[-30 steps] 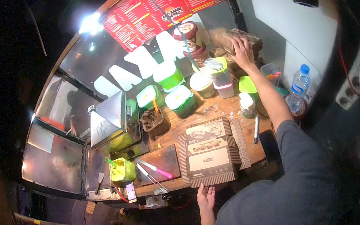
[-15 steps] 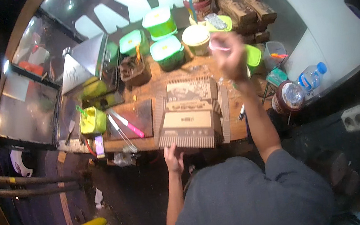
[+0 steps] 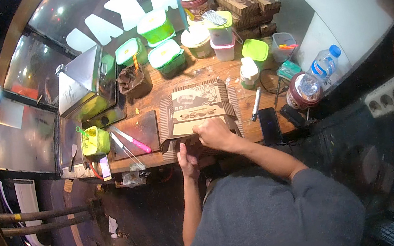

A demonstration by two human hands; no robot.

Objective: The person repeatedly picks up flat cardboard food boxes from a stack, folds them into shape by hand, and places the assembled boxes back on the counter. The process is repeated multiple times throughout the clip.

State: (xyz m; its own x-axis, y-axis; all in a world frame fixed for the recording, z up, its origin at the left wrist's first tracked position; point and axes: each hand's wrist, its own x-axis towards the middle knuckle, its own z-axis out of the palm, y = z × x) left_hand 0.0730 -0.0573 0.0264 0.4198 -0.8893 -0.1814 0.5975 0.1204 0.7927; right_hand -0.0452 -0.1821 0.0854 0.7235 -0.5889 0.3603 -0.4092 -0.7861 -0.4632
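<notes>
A stack of flat brown cardboard boxes [image 3: 198, 107] lies on the wooden counter [image 3: 210, 73] in front of me. My right hand [image 3: 215, 133] rests on the near edge of the stack, fingers curled over the cardboard. My left hand [image 3: 187, 156] is just below the counter's front edge, touching the near lower corner of the same stack. Whether its fingers grip the cardboard is partly hidden.
Green-lidded tubs [image 3: 156, 26], a white tub [image 3: 198, 40], brown boxes [image 3: 245, 2], a water bottle [image 3: 324, 62], a round tin [image 3: 303, 89], a phone [image 3: 269, 126], a pen [image 3: 257, 103], a dark board with tongs [image 3: 130, 138], a metal box [image 3: 85, 84].
My right hand came back from the containers at the far side of the counter down to the near edge of the cardboard stack. My left hand rose to the stack's corner.
</notes>
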